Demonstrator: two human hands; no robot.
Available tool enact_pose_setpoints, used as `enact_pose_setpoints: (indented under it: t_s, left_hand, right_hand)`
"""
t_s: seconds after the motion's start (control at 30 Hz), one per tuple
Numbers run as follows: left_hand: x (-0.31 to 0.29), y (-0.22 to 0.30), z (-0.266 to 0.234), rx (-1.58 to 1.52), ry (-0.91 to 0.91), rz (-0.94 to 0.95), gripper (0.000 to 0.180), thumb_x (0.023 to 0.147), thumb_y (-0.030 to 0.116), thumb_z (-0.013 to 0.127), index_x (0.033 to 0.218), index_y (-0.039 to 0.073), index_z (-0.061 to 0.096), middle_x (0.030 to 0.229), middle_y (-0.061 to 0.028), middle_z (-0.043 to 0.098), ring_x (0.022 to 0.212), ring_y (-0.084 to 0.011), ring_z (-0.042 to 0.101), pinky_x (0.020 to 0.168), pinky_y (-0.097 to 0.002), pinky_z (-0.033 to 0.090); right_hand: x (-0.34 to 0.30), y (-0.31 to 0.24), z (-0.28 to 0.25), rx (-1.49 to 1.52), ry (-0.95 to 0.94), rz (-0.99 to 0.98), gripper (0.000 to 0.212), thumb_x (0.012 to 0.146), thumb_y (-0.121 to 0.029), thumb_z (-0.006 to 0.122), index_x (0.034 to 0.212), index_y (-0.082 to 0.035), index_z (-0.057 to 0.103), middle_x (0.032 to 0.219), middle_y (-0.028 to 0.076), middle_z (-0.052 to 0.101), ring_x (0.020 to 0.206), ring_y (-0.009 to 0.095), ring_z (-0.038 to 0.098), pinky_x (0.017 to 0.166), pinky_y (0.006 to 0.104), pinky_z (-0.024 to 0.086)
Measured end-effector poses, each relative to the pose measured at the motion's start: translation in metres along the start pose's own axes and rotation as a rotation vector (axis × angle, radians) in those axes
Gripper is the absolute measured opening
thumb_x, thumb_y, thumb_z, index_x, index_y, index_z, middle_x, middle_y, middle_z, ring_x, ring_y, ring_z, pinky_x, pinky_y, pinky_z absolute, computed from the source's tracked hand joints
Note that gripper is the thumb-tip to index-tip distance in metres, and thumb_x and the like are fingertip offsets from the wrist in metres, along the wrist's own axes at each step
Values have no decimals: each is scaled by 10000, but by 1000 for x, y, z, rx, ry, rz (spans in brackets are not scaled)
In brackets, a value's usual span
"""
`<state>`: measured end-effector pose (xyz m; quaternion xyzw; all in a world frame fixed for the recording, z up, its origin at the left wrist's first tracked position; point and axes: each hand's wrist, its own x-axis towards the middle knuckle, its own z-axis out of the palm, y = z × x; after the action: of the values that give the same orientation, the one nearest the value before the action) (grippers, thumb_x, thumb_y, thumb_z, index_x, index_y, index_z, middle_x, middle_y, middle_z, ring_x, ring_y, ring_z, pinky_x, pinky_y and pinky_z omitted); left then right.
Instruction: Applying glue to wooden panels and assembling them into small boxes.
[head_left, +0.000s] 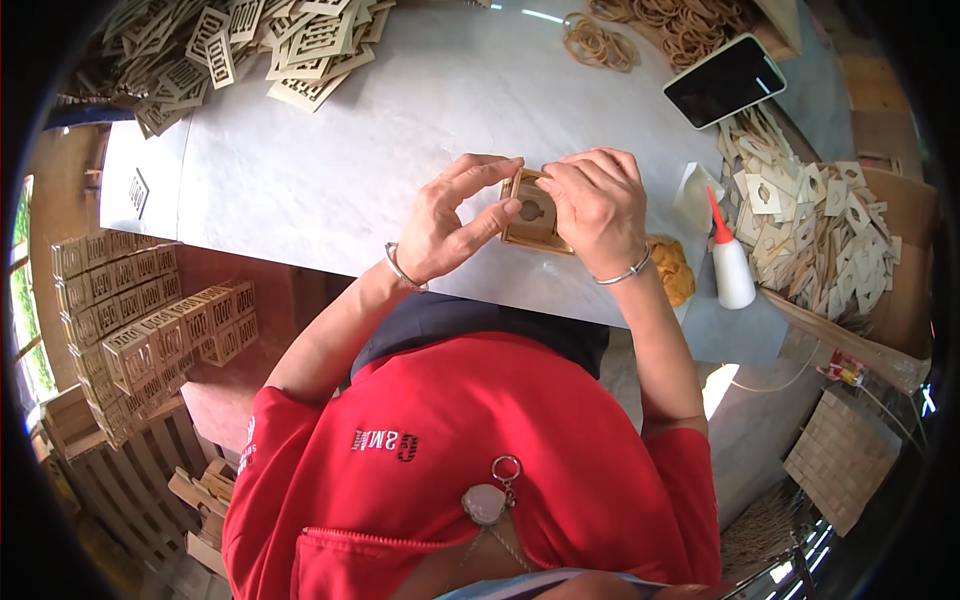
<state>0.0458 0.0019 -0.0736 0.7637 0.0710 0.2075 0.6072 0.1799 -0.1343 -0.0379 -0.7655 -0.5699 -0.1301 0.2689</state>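
Between my hands, just over the near part of the table, is a small wooden box (pixel 532 212) with a round cutout showing in it. My left hand (pixel 456 212) has its fingertips and thumb pressed to the box's left side. On the right side, my right hand (pixel 602 205) grips the box with curled fingers near its upper edge. Just right of my right wrist lies a crumpled yellow-orange cloth (pixel 671 270). A white glue bottle (pixel 733 268) with a red nozzle stands beyond it.
Cut-out wooden panels (pixel 310 60) pile up at the far left. Rubber bands (pixel 600 45) and a phone (pixel 725 82) lie at the far right, above a heap of thin wooden pieces (pixel 800 220). Stacked wooden boxes (pixel 150 330) stand left of the table (pixel 330 170).
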Motion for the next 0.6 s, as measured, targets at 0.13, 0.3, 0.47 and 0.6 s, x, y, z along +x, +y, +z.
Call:
enact_pose_setpoints:
  t_s: [0.13,0.3,0.47,0.6]
  left_hand:
    - [0,5,3,0,1,4,391,826,165,679,1175,7,597,1081,-143,617,968,-246,607,877,-332,469]
    - [3,-1,1,-55,-14,-42,339,824,131,673,1124,-11,604,1051,-136,607,970,-245,603,878,-327,471]
    - [12,10,3,-361,38,-470,281,932,224,569,1090,-1,620,1034,-48,636,987,-119,544,903,-269,410]
    - [23,6,10,-349,28,-530,296,923,250,587,1066,-6,629,1029,-47,637,979,-124,544,895,-276,408]
  right_hand:
    - [-3,1,3,4,12,6,124,677,-92,715,677,-91,590,683,20,611,741,185,601,766,343,415]
    - [-6,3,0,120,-51,101,144,738,-155,720,799,-43,654,763,55,653,807,210,622,781,347,441]
    - [-23,5,-15,876,-4,851,290,897,-274,635,958,5,683,891,51,679,880,97,589,795,229,467]
    - [-34,7,-3,1106,-13,1034,283,925,-251,589,980,14,673,934,21,659,848,73,541,816,222,419]
